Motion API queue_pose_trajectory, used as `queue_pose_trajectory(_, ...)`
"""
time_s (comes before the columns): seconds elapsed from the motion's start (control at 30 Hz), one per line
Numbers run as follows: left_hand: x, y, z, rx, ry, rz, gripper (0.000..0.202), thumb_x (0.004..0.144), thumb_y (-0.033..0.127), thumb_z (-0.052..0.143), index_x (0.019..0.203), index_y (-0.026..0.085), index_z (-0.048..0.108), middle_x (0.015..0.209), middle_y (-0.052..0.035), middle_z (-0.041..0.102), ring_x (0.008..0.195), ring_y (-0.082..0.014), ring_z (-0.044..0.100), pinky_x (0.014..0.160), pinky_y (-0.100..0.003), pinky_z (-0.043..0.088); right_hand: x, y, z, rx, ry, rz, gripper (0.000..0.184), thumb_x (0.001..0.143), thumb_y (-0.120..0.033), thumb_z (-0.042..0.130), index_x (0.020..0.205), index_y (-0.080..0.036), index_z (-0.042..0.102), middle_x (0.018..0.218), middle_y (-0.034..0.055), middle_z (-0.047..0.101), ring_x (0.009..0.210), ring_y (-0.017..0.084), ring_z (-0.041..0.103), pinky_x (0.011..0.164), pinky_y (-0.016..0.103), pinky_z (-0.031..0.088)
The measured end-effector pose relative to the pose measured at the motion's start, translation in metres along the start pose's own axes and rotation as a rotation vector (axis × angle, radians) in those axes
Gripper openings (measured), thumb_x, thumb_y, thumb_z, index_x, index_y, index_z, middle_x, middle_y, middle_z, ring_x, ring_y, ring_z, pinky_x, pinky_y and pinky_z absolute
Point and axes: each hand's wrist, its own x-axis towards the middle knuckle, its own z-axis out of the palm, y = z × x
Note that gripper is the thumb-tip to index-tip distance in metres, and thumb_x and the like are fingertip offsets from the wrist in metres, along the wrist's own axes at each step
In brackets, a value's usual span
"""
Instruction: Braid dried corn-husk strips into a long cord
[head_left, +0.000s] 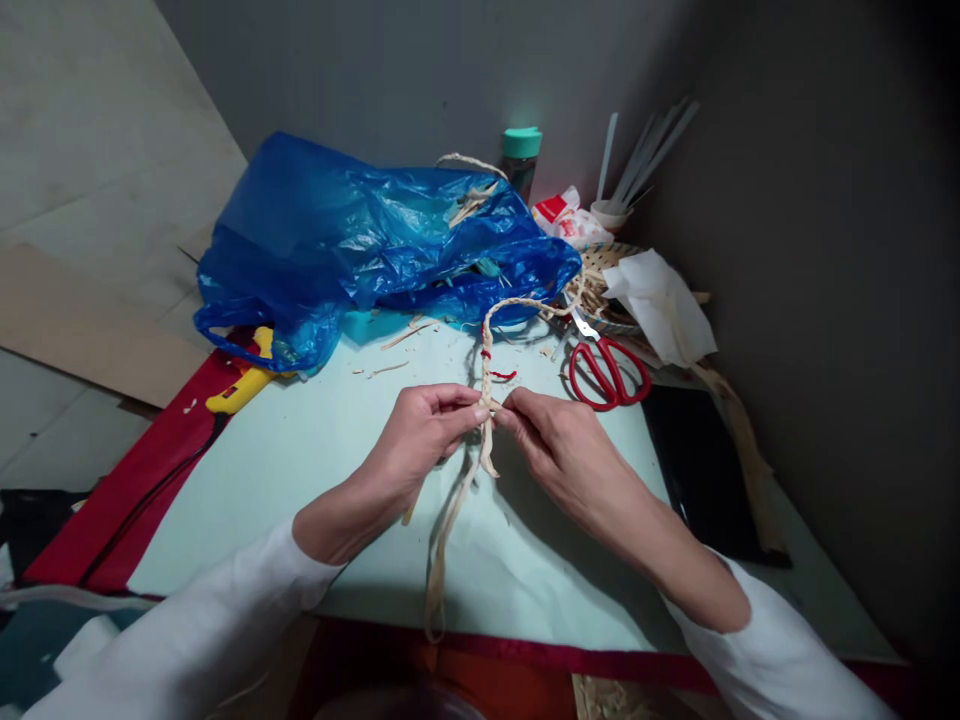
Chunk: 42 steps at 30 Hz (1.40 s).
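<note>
Both hands (426,437) (564,447) hold the braided cord (487,372) between them, near its loose strands (453,508).

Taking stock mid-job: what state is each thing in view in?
Braided cord: partly braided, loose strands hanging
Left hand: pinching the cord
Right hand: pinching at the cord
Scissors: lying unheld; whether open unclear
Blue bag: crumpled, partly open
Jar: upright, lid on
Yellow tool: lying down, partly covered by the bag
Cup: upright, sticks standing in it
Woven basket: partly covered by paper
</note>
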Motion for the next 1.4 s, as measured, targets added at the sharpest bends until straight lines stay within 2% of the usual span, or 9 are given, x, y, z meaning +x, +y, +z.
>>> queue_pose_trajectory(0.2,-0.004,0.002,0.01,0.191,0.092,0.105,0.013,0.072,0.024,0.071,0.073,0.012,0.073,0.075,-0.0058,0.069,0.065,-0.0114,0.054,0.062,-0.023,0.04,-0.005,-0.004,-0.005,-0.08,0.015,0.044,0.029,0.091,-0.026,0.044,0.063,-0.019,0.043,0.055,-0.0033,0.041,0.051,0.01,0.028,0.052,0.026,0.021)
queue_pose_trajectory(0.5,-0.003,-0.007,0.012,0.388,0.143,0.207,0.014,0.075,0.02,0.063,0.072,0.013,0.075,0.078,-0.0055,0.068,0.072,-0.0137,0.056,0.065,-0.024,0.04,-0.006,-0.008,-0.004,-0.03,0.01,0.059,0.03,0.089,-0.026,0.045,0.06,-0.017,0.046,0.051,-0.0037,0.041,0.048,0.008,0.03,0.051,0.025,0.02)
queue_pose_trajectory(0.67,-0.003,-0.013,0.012,0.335,0.07,0.076,0.018,0.078,0.021,0.057,0.068,0.012,0.071,0.048,0.0024,0.05,0.05,-0.0094,0.042,0.051,-0.024,0.031,-0.008,-0.011,0.004,-0.048,-0.014,0.076,0.025,0.088,-0.022,0.044,0.068,-0.016,0.058,0.055,-0.0004,0.054,0.047,0.009,0.038,0.052,0.025,0.022)
queue_pose_trajectory(0.8,-0.005,-0.013,0.009,0.195,0.037,0.057,0.018,0.076,0.02,0.06,0.062,0.012,0.067,0.054,0.0016,0.052,0.053,-0.0073,0.04,0.052,-0.022,0.031,-0.012,-0.018,0.014,-0.211,-0.027,0.065,0.025,0.09,-0.024,0.043,0.079,-0.015,0.064,0.064,0.0052,0.066,0.051,0.013,0.051,0.053,0.028,0.022)
queue_pose_trajectory(1.0,-0.006,-0.015,0.001,0.088,-0.027,-0.025,0.023,0.079,0.034,0.065,0.08,0.011,0.072,0.055,0.0032,0.049,0.049,-0.0046,0.024,0.046,-0.022,0.017,-0.02,-0.023,0.023,-0.508,-0.087,-0.013,0.028,0.08,-0.009,0.047,0.1,-0.011,0.066,0.079,0.0115,0.072,0.055,0.018,0.059,0.05,0.031,0.013)
queue_pose_trajectory(1.13,-0.005,-0.011,0.001,0.024,-0.029,-0.027,0.02,0.075,0.03,0.069,0.082,0.011,0.073,0.07,-0.0029,0.062,0.057,-0.0059,0.041,0.053,-0.02,0.029,-0.017,-0.013,0.003,-0.252,0.03,-0.084,0.025,0.089,-0.025,0.045,0.078,-0.015,0.066,0.063,0.0051,0.066,0.049,0.013,0.051,0.05,0.029,0.02)
queue_pose_trajectory(1.23,-0.005,-0.006,0.0,0.032,-0.046,-0.024,0.023,0.077,0.032,0.068,0.087,0.012,0.074,0.072,-0.0035,0.064,0.052,-0.004,0.035,0.048,-0.02,0.022,-0.01,-0.004,-0.014,0.002,0.231,0.019,0.031,0.092,-0.032,0.043,0.074,-0.017,0.062,0.066,0.0029,0.064,0.055,0.012,0.052,0.056,0.026,0.03)
queue_pose_trajectory(1.33,-0.005,-0.004,-0.001,0.007,-0.071,-0.029,0.023,0.076,0.029,0.068,0.091,0.013,0.074,0.069,-0.0021,0.062,0.049,-0.0034,0.033,0.046,-0.02,0.019,-0.002,0.002,-0.011,0.262,0.065,0.023,0.025,0.094,-0.034,0.043,0.09,-0.018,0.061,0.08,0.0027,0.066,0.071,0.014,0.058,0.065,0.025,0.037)
queue_pose_trajectory(1.4,-0.004,-0.005,0.0,-0.002,-0.068,-0.026,0.022,0.075,0.025,0.067,0.092,0.013,0.074,0.064,-0.0008,0.06,0.051,-0.0048,0.039,0.048,-0.02,0.022,0.001,0.005,0.0,0.378,-0.095,0.017,0.03,0.097,-0.037,0.038,0.086,-0.018,0.057,0.076,0.0013,0.063,0.069,0.014,0.056,0.065,0.025,0.038)
